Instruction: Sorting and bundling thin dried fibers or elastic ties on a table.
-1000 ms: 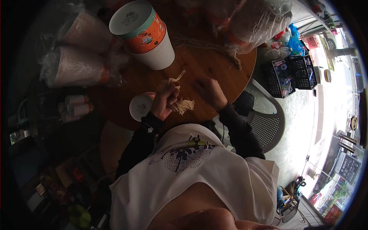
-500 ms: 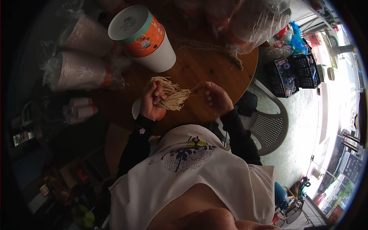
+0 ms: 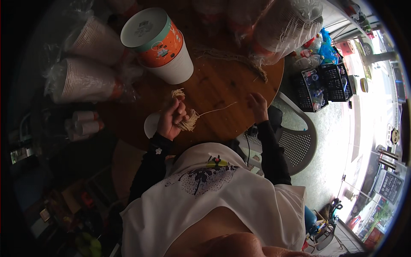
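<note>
My left hand [image 3: 172, 120] is closed round a bundle of thin tan strands [image 3: 188, 123]; loose ends stick out above and below the fingers. A single tan strand [image 3: 218, 109] stretches out of the bundle toward my right hand [image 3: 258, 108]. The right fingers are pinched together in line with that strand, though its far end is too faint to follow all the way. Beside and partly behind my left wrist is a white round container [image 3: 150, 124]. The strands' material cannot be made out.
A tall stack of paper tubs [image 3: 160, 53], orange and green on top, stands on the wooden table [image 3: 218, 85]. Bagged tubs [image 3: 85, 81] are at the left and more bagged tubs [image 3: 284, 30] at the far right. Loose strands [image 3: 233, 56] lie beyond my hands. A grey chair [image 3: 295, 143] is at right.
My right hand has moved right, away from the left, and one strand now stretches out between them. The bundle in my left hand has turned and shows less of its length.
</note>
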Tool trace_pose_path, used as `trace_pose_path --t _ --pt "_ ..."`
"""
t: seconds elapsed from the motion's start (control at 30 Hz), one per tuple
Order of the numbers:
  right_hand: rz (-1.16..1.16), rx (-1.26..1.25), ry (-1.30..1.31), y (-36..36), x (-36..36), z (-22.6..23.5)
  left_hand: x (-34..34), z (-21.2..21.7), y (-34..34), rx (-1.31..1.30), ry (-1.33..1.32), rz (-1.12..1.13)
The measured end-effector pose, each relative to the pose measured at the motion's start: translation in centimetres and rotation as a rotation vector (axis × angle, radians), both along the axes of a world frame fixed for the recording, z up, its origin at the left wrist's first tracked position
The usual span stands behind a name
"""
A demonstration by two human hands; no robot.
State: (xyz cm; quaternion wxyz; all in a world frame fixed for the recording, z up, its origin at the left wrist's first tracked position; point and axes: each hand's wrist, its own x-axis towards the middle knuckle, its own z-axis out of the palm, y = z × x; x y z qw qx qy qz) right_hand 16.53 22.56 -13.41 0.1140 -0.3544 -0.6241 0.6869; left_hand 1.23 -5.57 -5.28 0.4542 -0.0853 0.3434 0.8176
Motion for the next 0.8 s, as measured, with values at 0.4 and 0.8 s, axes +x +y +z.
trace_pose_path --t 0.4,0.8 --pt "0.708 -0.134 0.056 -8.8 -6.7 4.7 5.2 -2.6 5.6 -0.250 0.223 -0.675" --pt "0.419 0.765 -0.250 8.5 -17.3 -11.3 3.8 -5.9 3.1 -0.238 -0.159 -0.289"
